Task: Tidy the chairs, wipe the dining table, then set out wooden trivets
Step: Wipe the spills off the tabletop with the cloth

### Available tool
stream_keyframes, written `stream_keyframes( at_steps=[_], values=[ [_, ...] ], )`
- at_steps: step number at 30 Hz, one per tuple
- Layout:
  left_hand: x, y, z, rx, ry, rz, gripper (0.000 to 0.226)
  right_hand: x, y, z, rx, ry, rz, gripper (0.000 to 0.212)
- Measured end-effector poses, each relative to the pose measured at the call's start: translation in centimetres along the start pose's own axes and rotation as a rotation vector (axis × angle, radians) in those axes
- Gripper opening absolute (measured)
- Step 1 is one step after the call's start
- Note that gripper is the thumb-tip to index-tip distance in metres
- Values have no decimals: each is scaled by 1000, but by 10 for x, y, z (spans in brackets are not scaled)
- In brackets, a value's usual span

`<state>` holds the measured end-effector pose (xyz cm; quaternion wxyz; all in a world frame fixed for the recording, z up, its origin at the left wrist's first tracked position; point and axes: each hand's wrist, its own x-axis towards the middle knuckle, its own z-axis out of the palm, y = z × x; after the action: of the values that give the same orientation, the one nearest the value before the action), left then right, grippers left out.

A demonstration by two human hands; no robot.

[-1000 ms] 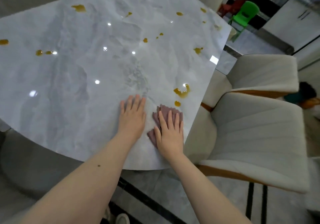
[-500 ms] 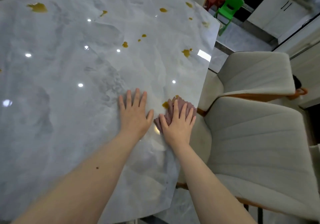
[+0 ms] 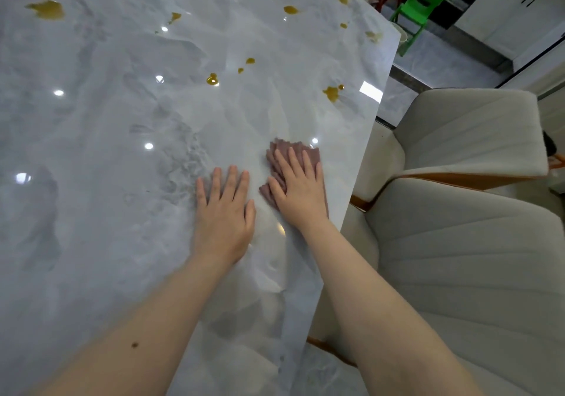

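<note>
Counter: grey marbled counter [image 3: 101, 157] with a glossy top, filling the left and middle of the view; ceiling lights reflect in it as bright dots.
Cloth: mauve cloth [image 3: 276, 154], crumpled, lying on the counter close to its right edge, mostly covered by a palm.
Right hand: right hand [image 3: 301, 190] lies flat on the cloth, fingers [image 3: 292, 158] stretched out and slightly spread, pressing down rather than curled around the fabric (the cloth shows past the fingertips and beside the thumb).
Left hand: left hand [image 3: 224, 212] rests palm-down on the bare counter just beside the cloth, fingers extended and a little apart, holding nothing.
Spills: yellow-brown spills [image 3: 331, 93] dot the far part of the counter, with one large patch [image 3: 47, 10] at the far left and small drops [image 3: 212, 80] near the middle, all well apart from the cloth.
Chairs: two cream upholstered chairs with ribbed backs and wooden trim stand at the right edge, the near chair [image 3: 458, 273] and the far chair [image 3: 470, 132].
Background: green plastic chair [image 3: 423, 1] on the tiled floor, white cabinets [image 3: 513, 7] behind it.
</note>
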<state>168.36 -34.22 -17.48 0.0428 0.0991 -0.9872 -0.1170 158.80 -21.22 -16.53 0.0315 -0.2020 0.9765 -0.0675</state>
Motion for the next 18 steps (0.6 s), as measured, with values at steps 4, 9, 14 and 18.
stream_keyframes(
  at_steps=[4,9,14,18],
  values=[
    [-2,-1,-4,-12,-17,8,61,-54,-5,-1,8,-20,-231,53],
    [-3,-2,-5,-48,-27,-12,57,-89,39,-5,3,-62,-264,52],
    [-2,-2,-1,-22,-30,-17,60,-14,38,-4,-40,15,13,54],
    [-1,-2,1,-31,-10,-16,64,31,7,-1,-29,-4,71,54]
  ],
)
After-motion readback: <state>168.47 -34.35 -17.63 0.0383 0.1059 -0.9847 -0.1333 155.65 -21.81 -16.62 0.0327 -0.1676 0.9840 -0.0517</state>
